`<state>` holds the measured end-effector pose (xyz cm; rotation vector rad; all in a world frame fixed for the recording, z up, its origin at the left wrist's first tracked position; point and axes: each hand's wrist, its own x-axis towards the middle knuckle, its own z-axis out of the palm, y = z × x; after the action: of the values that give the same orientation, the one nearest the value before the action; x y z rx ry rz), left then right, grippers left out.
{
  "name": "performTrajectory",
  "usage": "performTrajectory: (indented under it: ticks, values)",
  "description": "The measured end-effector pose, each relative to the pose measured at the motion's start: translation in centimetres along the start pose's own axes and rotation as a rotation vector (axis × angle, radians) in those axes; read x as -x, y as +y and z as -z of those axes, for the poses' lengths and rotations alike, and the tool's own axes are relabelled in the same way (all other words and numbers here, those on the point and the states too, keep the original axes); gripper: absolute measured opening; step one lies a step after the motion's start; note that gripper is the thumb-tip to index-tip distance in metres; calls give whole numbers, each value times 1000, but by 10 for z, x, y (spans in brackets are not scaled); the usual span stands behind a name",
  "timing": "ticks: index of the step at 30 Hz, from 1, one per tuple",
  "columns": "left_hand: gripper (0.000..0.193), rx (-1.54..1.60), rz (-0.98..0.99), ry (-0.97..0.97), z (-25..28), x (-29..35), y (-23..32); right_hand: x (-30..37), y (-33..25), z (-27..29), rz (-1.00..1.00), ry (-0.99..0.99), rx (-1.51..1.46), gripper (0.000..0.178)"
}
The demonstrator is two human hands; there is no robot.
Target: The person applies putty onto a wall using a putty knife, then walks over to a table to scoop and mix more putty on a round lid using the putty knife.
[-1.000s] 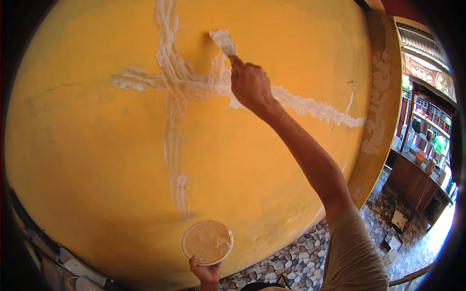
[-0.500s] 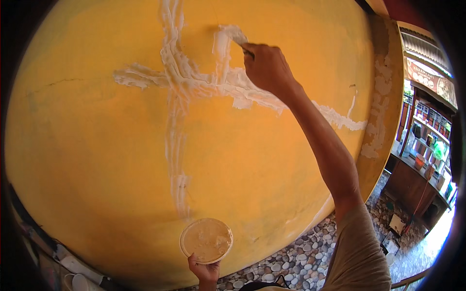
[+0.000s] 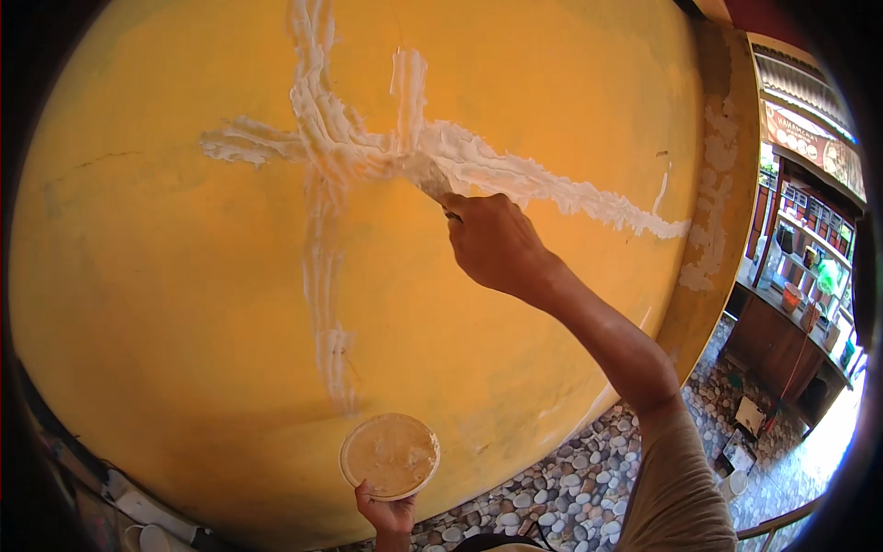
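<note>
Here the right grip (image 3: 498,241) clasps a putty knife (image 3: 428,177) at the wall (image 3: 202,313), the left grip (image 3: 390,515) a round lid (image 3: 390,456)

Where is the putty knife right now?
In the head view, the putty knife is above and slightly left of the picture's centre, held in the right hand at the foot of the short upright strip of pale filler on the yellow wall.

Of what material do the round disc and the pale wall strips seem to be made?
Round disc: probably plastic, smooth-looking, judging by its thin, even rim; the smeared face leaves this open.
Pale strips: apparently filler paste, dull and uneven, with ridged marks.
</note>
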<state>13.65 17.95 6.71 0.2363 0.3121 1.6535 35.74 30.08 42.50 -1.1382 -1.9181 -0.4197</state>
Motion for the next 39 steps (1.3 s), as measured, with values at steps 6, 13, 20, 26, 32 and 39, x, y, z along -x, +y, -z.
performTrajectory:
  ticks: [6,13,20,26,32,39]
  values:
    - [65,-5,15,-24,10,5,0,-55,5,62,158,284,-43,27]
    - [63,-27,-39,127,6,14,12,-156,5,77,257,444,52,31]
    - [63,3,-88,162,12,8,19,-170,27,18,172,428,123,32]
    - [65,-14,-104,179,18,3,20,-135,19,54,173,327,96,30]
    - [67,7,-71,-23,11,-2,12,-197,0,109,198,324,169,32]
    - [66,-31,-80,-13,12,-7,7,-167,1,91,150,139,159,33]
